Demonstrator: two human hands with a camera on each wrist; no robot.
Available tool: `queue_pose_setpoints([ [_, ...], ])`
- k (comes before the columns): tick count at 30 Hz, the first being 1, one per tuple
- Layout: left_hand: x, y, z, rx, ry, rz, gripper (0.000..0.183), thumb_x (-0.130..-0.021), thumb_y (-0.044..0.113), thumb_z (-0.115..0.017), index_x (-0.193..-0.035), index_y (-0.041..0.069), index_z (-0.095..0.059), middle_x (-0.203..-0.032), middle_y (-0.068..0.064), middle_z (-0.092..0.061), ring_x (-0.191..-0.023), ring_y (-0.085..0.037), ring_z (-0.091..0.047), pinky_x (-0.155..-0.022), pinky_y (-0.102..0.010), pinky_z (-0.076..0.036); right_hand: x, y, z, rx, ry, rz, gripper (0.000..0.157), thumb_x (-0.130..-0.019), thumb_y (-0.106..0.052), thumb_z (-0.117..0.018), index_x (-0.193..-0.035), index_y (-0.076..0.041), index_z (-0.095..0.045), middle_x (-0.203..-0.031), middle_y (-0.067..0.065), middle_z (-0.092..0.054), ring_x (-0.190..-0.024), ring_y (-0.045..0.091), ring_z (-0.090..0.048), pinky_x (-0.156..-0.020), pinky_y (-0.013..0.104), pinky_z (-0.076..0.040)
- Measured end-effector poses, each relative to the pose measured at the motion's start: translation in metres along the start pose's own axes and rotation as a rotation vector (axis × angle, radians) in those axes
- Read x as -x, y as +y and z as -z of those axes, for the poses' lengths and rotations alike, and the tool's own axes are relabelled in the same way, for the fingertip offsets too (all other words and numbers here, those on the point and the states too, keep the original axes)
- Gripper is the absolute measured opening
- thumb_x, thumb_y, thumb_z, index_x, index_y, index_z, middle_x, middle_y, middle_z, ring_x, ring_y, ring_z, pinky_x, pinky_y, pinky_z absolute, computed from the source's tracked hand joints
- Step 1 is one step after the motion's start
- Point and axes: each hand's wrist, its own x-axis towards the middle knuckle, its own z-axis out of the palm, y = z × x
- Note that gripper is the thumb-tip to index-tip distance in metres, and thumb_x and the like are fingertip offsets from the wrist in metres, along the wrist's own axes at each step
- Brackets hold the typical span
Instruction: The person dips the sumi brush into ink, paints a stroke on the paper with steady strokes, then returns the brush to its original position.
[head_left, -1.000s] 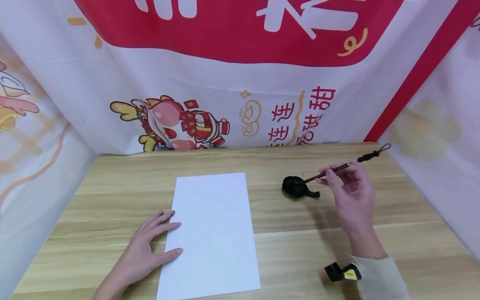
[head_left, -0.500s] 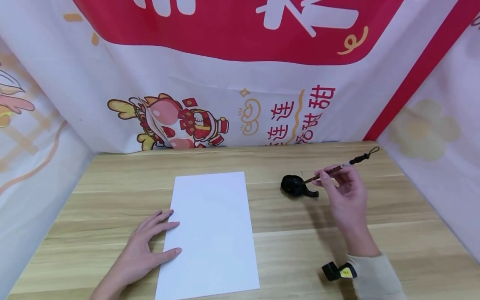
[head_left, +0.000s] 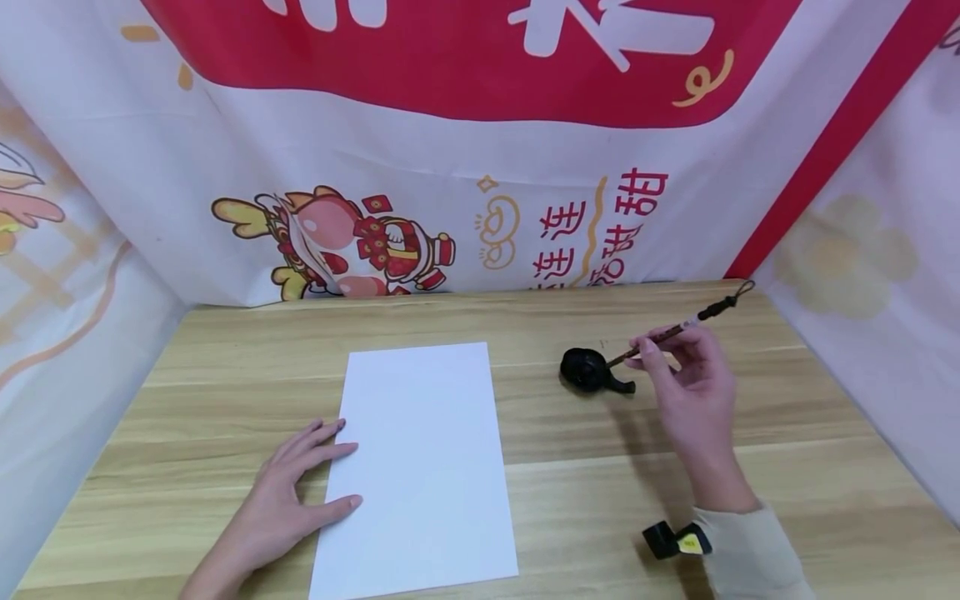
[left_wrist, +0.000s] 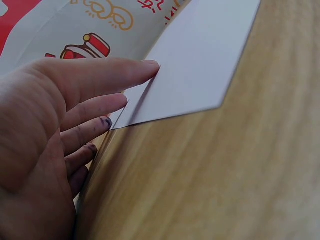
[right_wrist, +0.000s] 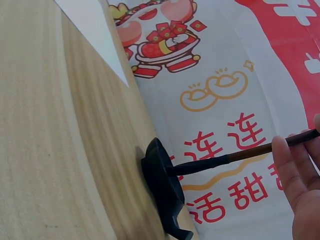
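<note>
A calligraphy brush (head_left: 686, 324) with a dark handle and a hanging loop is pinched between the thumb and fingers of my right hand (head_left: 699, 392). It slants down to the left. In the right wrist view its black tip end (right_wrist: 200, 165) dips into a small black ink dish (right_wrist: 161, 175) with a curved stem; the bristle end is hidden inside. My left hand (head_left: 288, 496) spreads its fingers over the left edge of a blank white sheet of paper (head_left: 420, 467). Dark stains mark some of its fingertips (left_wrist: 105, 123) in the left wrist view.
Everything stands on a wood-grain table (head_left: 585, 517). A white and red printed cloth (head_left: 450, 150) walls off the back, and pale printed cloths hang at both sides. A small black device (head_left: 662, 540) with a yellow label sits at the right sleeve (head_left: 750, 550).
The right hand has shifted slightly left with the brush, whose tip end stays at the ink dish; the brush's upper end has swung a little. The left hand stays on the paper.
</note>
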Motion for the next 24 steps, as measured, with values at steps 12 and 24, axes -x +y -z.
queue_pose_setpoints([
  [12, -0.0020, 0.0001, -0.0023, 0.012, -0.006, 0.007, 0.061, -0.073, 0.051, -0.081, -0.127, 0.029, -0.063, -0.153, 0.004, -0.039, -0.146, -0.033, -0.020, -0.103, -0.074, -0.015, -0.0006, -0.0050, 0.0017, 0.003, 0.048, -0.012, 0.024, -0.088, 0.013, -0.059, -0.108, 0.018, -0.048, -0.104, 0.026, -0.058, -0.097, 0.032, -0.065, -0.075, 0.039, -0.058],
  [24, -0.0001, -0.0048, -0.0003, 0.039, -0.012, -0.004, 0.057, -0.074, 0.045, -0.081, -0.126, 0.029, -0.063, -0.153, 0.004, -0.039, -0.146, -0.032, -0.020, -0.103, -0.072, -0.020, -0.0014, -0.0036, 0.0019, 0.052, 0.079, -0.082, 0.026, -0.090, 0.005, -0.061, -0.109, 0.015, -0.047, -0.109, 0.032, -0.052, -0.100, 0.034, -0.063, -0.077, 0.040, -0.057],
])
